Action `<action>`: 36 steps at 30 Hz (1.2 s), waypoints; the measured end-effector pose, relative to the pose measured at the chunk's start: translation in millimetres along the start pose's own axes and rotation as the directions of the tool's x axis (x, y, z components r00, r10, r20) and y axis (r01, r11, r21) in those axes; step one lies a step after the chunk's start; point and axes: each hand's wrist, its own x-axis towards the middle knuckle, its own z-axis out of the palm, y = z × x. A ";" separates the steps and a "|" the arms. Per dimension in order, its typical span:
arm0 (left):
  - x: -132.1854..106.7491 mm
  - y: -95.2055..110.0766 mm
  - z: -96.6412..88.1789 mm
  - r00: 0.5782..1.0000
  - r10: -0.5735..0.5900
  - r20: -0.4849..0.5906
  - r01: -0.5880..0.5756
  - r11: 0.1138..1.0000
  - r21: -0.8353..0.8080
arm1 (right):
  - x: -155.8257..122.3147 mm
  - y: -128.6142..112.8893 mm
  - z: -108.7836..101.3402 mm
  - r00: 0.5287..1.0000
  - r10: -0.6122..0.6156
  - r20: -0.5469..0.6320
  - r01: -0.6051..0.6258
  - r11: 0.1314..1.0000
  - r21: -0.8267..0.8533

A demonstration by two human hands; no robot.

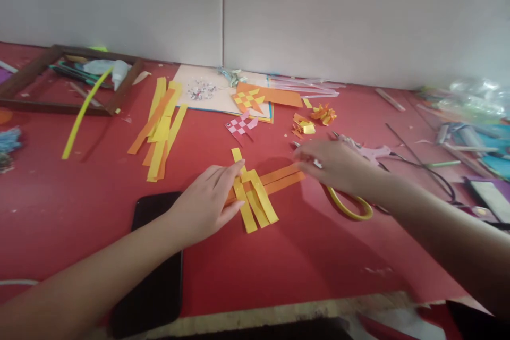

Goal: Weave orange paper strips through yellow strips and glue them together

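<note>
My left hand holds down the left side of several yellow paper strips, its thumb and fingertips on them. They are woven with orange paper strips that run out to the right. My right hand is over the right ends of the orange strips, fingers bent and blurred; whether they grip anything is unclear. Under that hand lies a pair of scissors with a yellow handle, partly hidden. A black phone lies beneath my left forearm.
Loose yellow and orange strips lie at the left. Behind are a pink checkered paper fish, an orange and yellow woven piece and paper scraps. A pink glue gun with a cord lies right; a wooden frame stands far left.
</note>
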 end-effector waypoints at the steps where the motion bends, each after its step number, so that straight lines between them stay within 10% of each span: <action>1: -0.1 -0.1 0.7 1.000 -0.003 -0.005 0.003 1.000 0.008 | 8.8 -6.9 5.7 0.999 -0.047 0.008 0.046 0.996 0.079; 7: -0.9 -0.7 1.9 1.000 -0.014 0.008 0.014 1.000 0.017 | 32.5 -12.3 23.8 0.983 -0.178 0.037 0.170 0.972 0.163; 16: -0.5 0.2 0.8 1.000 -0.002 0.023 0.000 0.999 0.052 | 24.7 -25.8 10.9 0.994 -0.013 0.104 -0.018 0.959 0.283; 24: 0.5 0.4 0.8 1.000 -0.002 0.023 0.001 0.999 0.049 | 18.5 -36.6 3.2 0.986 0.150 0.069 -0.157 0.718 0.679; 36: -0.6 -3.4 0.6 1.000 -0.023 0.019 0.022 1.000 0.011 | 21.3 -75.0 35.1 0.984 -0.014 -0.177 0.159 0.503 0.849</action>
